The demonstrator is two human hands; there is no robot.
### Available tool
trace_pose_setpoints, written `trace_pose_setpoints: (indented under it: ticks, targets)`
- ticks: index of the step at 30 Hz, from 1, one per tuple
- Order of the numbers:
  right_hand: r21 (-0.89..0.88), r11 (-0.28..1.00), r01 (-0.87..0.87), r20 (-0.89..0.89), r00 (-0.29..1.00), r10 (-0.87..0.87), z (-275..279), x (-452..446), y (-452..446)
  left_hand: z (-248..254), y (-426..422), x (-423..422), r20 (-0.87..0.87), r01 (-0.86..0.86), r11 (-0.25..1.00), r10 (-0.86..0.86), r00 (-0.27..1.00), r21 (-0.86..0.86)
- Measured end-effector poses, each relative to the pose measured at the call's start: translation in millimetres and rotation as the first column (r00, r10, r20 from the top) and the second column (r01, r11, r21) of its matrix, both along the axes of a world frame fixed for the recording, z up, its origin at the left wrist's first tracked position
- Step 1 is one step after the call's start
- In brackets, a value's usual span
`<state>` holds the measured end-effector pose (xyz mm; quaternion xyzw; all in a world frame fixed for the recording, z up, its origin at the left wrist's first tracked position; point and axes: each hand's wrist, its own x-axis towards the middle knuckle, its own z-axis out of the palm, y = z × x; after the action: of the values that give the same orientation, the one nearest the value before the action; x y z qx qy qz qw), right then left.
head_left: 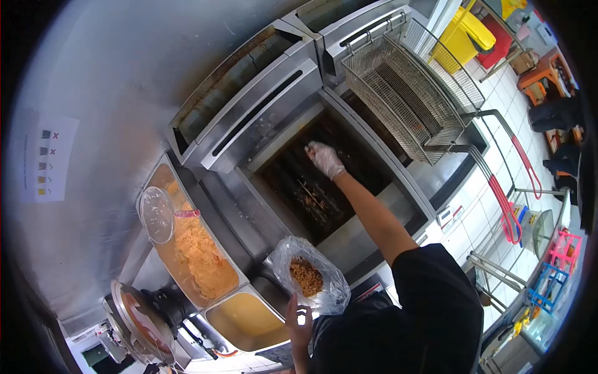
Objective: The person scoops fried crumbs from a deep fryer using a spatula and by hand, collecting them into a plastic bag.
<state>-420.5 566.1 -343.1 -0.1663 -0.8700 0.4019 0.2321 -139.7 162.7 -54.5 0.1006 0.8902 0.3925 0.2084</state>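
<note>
My right hand [325,160], in a clear plastic glove, reaches over the dark oil of the open fryer [283,181]. Its fingers are curled together, and what they hold, if anything, is hidden. Light crumbs or strands [314,202] float on the oil. Near my body, a clear plastic bag [336,288] lies open with brown crumbly food [306,277] inside. My left hand [299,325] looks bare and is at the bag's lower edge, thumb and finger curled against it.
Two wire baskets [405,93] with red handles [504,209] hang to the right. At left are a tray of orange breading [202,255] with a round sieve [157,215] and a pan of yellowish liquid [246,318]. Another person's dark-clothed legs [554,115] show at far right.
</note>
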Motion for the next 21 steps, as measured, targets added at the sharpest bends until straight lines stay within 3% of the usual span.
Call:
trace_pose_setpoints:
  ticks: [1,2,8,9,12,13,14,16,20,21]
  targets:
    - [-0.085,0.996,0.030,0.001,1.000,-0.030,-33,-14,11,-3,-1,1,-0.003,-0.009,0.999,0.009,1.000,0.047]
    - [0.054,0.998,0.022,0.166,0.986,-0.030,-9,-10,22,-1,-3,0,0.002,-0.004,0.999,0.003,1.000,0.048]
    - [-0.084,0.992,0.099,0.309,0.949,-0.068,-38,-7,56,2,0,5,-0.027,0.006,0.998,-0.005,1.000,0.060]
    - [-0.319,0.927,0.197,0.352,0.933,-0.078,-45,-12,59,5,-1,4,-0.045,0.019,0.998,-0.017,0.999,0.054]
    - [-0.235,0.972,-0.027,0.234,0.969,0.083,-115,-40,80,1,-4,0,-0.055,-0.017,0.996,0.022,0.998,0.087]
    - [-0.162,0.978,-0.128,0.162,0.975,0.155,-109,-37,81,0,-3,-1,-0.050,-0.036,0.994,0.041,0.998,0.105]
    - [-0.029,0.988,-0.154,0.221,0.963,0.157,-104,-28,81,-1,-3,0,-0.043,-0.058,0.991,0.064,0.997,0.121]
    - [0.194,0.972,-0.133,0.235,0.968,0.086,-19,9,52,-2,-5,4,-0.049,-0.038,0.994,0.043,0.998,0.104]
    - [0.189,0.971,-0.144,0.112,0.986,0.125,96,54,-6,0,-8,4,-0.056,-0.054,0.992,0.061,0.997,0.118]
    - [0.173,0.972,-0.156,0.096,0.985,0.141,103,59,-14,-1,-11,7,-0.048,-0.076,0.988,0.083,0.995,0.131]
